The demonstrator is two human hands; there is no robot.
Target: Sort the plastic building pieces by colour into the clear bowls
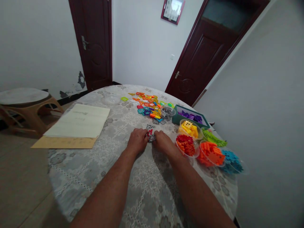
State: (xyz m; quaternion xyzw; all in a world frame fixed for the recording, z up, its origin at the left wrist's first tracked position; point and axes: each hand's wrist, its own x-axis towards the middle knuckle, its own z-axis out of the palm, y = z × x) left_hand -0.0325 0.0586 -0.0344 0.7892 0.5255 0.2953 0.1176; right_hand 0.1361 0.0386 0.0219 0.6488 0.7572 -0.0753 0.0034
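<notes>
Between my two hands is a small grey and red assembly of plastic building pieces [151, 136], low over the patterned tablecloth. My left hand [138, 139] grips its left side with the fingers closed. On the other side my right hand [162, 141] pinches it, its fingertips partly hidden behind the knuckles. A few small dark pieces [150, 126] lie just beyond my hands. Farther off spreads a pile of loose orange, yellow, blue and white pieces [148, 103].
To the right stand clear tubs of red pieces [186, 145], yellow pieces [190, 128], orange pieces [210, 153] and blue pieces [231, 161]. Behind them are a green box [175, 118] with purple pieces and a tub of dark pieces [167, 110]. Paper sheets [78, 120] lie at left, near a stool [26, 107].
</notes>
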